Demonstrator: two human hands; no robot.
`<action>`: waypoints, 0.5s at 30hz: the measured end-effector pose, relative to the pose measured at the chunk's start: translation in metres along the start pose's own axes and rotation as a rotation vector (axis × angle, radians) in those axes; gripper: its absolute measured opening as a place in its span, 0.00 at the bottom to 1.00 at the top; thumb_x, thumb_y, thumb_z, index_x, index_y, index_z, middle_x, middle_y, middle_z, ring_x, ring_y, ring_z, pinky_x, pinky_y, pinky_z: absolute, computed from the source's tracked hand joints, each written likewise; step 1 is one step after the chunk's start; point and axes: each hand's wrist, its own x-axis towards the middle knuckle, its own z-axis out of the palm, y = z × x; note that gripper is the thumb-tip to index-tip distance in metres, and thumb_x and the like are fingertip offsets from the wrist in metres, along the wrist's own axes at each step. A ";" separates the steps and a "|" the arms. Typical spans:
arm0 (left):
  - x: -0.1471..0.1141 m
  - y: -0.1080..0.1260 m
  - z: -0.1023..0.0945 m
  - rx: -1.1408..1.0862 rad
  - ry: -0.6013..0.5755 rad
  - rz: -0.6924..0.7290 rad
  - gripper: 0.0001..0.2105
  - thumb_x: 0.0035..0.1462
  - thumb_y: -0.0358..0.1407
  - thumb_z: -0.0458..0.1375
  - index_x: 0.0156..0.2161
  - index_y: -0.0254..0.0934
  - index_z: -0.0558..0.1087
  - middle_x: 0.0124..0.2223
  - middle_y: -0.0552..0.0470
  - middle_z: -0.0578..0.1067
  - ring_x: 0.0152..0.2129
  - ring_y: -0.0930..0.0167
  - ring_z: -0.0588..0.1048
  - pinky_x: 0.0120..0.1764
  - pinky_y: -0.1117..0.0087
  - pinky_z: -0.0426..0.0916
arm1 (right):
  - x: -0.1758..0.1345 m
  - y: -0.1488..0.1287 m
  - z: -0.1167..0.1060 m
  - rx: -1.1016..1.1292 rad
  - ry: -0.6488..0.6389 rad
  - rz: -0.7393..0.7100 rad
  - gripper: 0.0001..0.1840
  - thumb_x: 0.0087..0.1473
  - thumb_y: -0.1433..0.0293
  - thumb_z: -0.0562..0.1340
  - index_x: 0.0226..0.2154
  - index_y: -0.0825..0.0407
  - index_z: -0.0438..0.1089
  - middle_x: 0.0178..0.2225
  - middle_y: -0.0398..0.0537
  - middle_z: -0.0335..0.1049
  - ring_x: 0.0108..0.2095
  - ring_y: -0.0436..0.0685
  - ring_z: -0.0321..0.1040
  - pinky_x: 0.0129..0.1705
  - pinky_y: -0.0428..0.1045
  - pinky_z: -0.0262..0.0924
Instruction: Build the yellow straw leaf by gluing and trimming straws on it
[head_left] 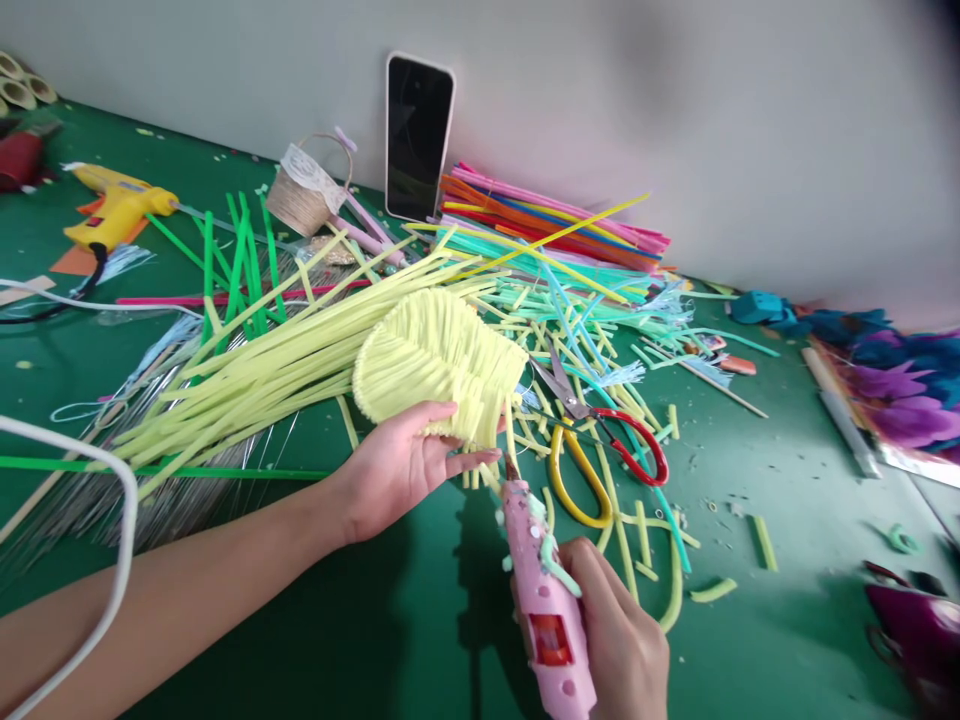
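Note:
My left hand (409,465) is closed on the lower edge of a pale yellow piece (431,355) built up from rows of pipe cleaners, rounded at its left end. In my right hand (619,630) is a pink hot glue gun (544,590) with bits of mint fuzz stuck to it. Its nozzle points up at the piece's lower right edge, beside a short pale yellow pipe cleaner (509,428). I cannot tell whether the nozzle touches. Just right of the piece lie scissors (574,400) with one red and one yellow handle loop.
Long pale yellow pipe cleaners (262,385) spread to the left. A yellow glue gun (120,205), a small twine basket (304,195) and a phone (418,135) stand behind. Coloured pipe cleaners (555,220) lie against the wall. A white cable (124,540) crosses my left forearm.

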 end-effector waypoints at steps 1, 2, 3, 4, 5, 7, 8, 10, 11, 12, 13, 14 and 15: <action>0.000 0.000 0.000 -0.006 -0.004 0.013 0.12 0.63 0.29 0.50 0.42 0.26 0.76 0.32 0.43 0.80 0.41 0.62 0.80 0.56 0.57 0.67 | -0.002 0.001 -0.002 -0.011 0.008 0.005 0.07 0.58 0.63 0.55 0.31 0.47 0.56 0.24 0.39 0.60 0.17 0.50 0.56 0.19 0.45 0.53; 0.000 0.000 -0.001 -0.011 -0.006 0.023 0.11 0.63 0.28 0.50 0.41 0.27 0.75 0.32 0.43 0.80 0.40 0.62 0.80 0.56 0.56 0.68 | -0.003 0.002 -0.004 -0.015 0.016 0.010 0.08 0.58 0.62 0.55 0.31 0.47 0.56 0.24 0.39 0.60 0.17 0.50 0.57 0.20 0.45 0.53; 0.000 0.000 -0.001 -0.014 -0.007 0.030 0.11 0.62 0.28 0.50 0.41 0.28 0.75 0.31 0.44 0.80 0.40 0.62 0.80 0.56 0.55 0.68 | -0.004 0.005 -0.007 -0.017 0.023 0.019 0.08 0.59 0.62 0.55 0.31 0.47 0.56 0.25 0.39 0.60 0.17 0.50 0.57 0.20 0.45 0.53; 0.000 -0.001 -0.002 -0.013 -0.008 0.034 0.10 0.62 0.27 0.51 0.40 0.29 0.75 0.32 0.44 0.80 0.39 0.63 0.80 0.56 0.55 0.68 | -0.005 0.008 -0.012 -0.025 0.033 0.035 0.08 0.59 0.62 0.54 0.31 0.47 0.57 0.25 0.40 0.60 0.18 0.51 0.58 0.20 0.45 0.54; 0.000 -0.001 -0.002 -0.007 -0.013 0.037 0.10 0.62 0.27 0.51 0.40 0.29 0.75 0.32 0.44 0.80 0.39 0.63 0.80 0.56 0.55 0.68 | -0.004 0.013 -0.018 -0.046 0.048 0.062 0.08 0.59 0.61 0.54 0.32 0.47 0.57 0.26 0.41 0.61 0.19 0.51 0.59 0.21 0.45 0.55; -0.001 -0.002 -0.005 0.019 -0.035 0.038 0.10 0.62 0.28 0.52 0.40 0.29 0.76 0.34 0.44 0.80 0.38 0.63 0.80 0.56 0.56 0.67 | -0.002 0.030 -0.032 -0.151 0.081 0.156 0.09 0.57 0.59 0.56 0.34 0.46 0.59 0.28 0.44 0.64 0.21 0.54 0.63 0.22 0.47 0.56; -0.002 -0.003 -0.006 0.041 -0.049 0.037 0.09 0.62 0.29 0.53 0.39 0.29 0.76 0.33 0.44 0.80 0.38 0.63 0.80 0.56 0.56 0.67 | 0.000 0.043 -0.039 -0.233 0.096 0.222 0.10 0.56 0.58 0.56 0.35 0.47 0.60 0.30 0.46 0.64 0.24 0.57 0.65 0.22 0.48 0.57; -0.004 -0.004 -0.009 0.102 -0.086 0.049 0.08 0.62 0.30 0.54 0.38 0.30 0.76 0.32 0.45 0.80 0.36 0.62 0.81 0.53 0.56 0.69 | 0.003 0.074 -0.053 -0.387 0.059 0.356 0.16 0.54 0.53 0.57 0.37 0.47 0.61 0.32 0.50 0.65 0.25 0.61 0.67 0.21 0.51 0.59; -0.005 -0.004 -0.010 0.147 -0.108 0.046 0.08 0.61 0.31 0.54 0.38 0.32 0.76 0.33 0.45 0.81 0.35 0.62 0.81 0.51 0.56 0.70 | 0.004 0.091 -0.059 -0.443 0.056 0.423 0.20 0.53 0.51 0.57 0.40 0.49 0.62 0.33 0.53 0.66 0.27 0.64 0.68 0.23 0.53 0.61; -0.007 -0.004 -0.011 0.197 -0.128 0.062 0.09 0.62 0.32 0.54 0.38 0.32 0.76 0.35 0.45 0.81 0.32 0.62 0.81 0.47 0.57 0.71 | 0.005 0.109 -0.064 -0.471 0.021 0.476 0.25 0.53 0.49 0.57 0.44 0.51 0.63 0.37 0.57 0.67 0.31 0.66 0.70 0.26 0.55 0.64; -0.010 -0.004 -0.011 0.250 -0.139 0.058 0.10 0.62 0.34 0.54 0.39 0.32 0.77 0.35 0.44 0.81 0.29 0.63 0.81 0.43 0.60 0.72 | 0.006 0.124 -0.067 -0.487 -0.004 0.502 0.28 0.54 0.50 0.56 0.47 0.54 0.64 0.39 0.60 0.67 0.35 0.69 0.71 0.30 0.57 0.67; -0.012 -0.003 -0.011 0.304 -0.135 0.048 0.10 0.62 0.36 0.54 0.37 0.33 0.77 0.35 0.44 0.81 0.25 0.64 0.80 0.38 0.63 0.72 | 0.006 0.138 -0.069 -0.492 -0.039 0.497 0.30 0.55 0.51 0.55 0.49 0.58 0.64 0.41 0.64 0.67 0.40 0.72 0.71 0.36 0.60 0.68; -0.015 -0.002 -0.010 0.354 -0.124 0.040 0.11 0.62 0.37 0.54 0.36 0.33 0.77 0.35 0.45 0.81 0.21 0.67 0.78 0.33 0.65 0.71 | 0.005 0.148 -0.071 -0.499 -0.062 0.479 0.32 0.55 0.52 0.55 0.51 0.61 0.64 0.42 0.67 0.68 0.45 0.75 0.70 0.41 0.63 0.67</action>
